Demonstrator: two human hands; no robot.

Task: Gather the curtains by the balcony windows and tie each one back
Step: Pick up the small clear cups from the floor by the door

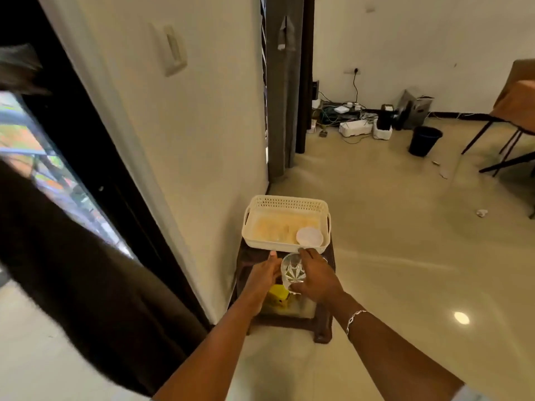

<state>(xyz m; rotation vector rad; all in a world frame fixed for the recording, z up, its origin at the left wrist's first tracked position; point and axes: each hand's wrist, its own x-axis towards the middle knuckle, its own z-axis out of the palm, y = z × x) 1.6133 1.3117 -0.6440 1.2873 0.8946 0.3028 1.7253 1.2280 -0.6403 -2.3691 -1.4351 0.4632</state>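
A dark brown curtain (pixel 86 285) hangs at the left beside the balcony window (pixel 43 157). A grey curtain (pixel 282 96) hangs farther back at the wall's corner. Both my hands are over a small dark stool (pixel 321 325). A cut-glass tumbler (pixel 293 270) sits between them. My right hand (pixel 317 277) curls round the tumbler's right side. My left hand (pixel 262 277) lies against its left side with the thumb up. A yellow object (pixel 278 295) lies under the glass.
A cream plastic basket (pixel 286 202) with a white round lid (pixel 309 236) sits on the stool's far end. Cables, power strips (pixel 355 128) and a dark bin (pixel 425 140) lie by the far wall. A table (pixel 512 111) stands at the right. Glossy floor stretches right.
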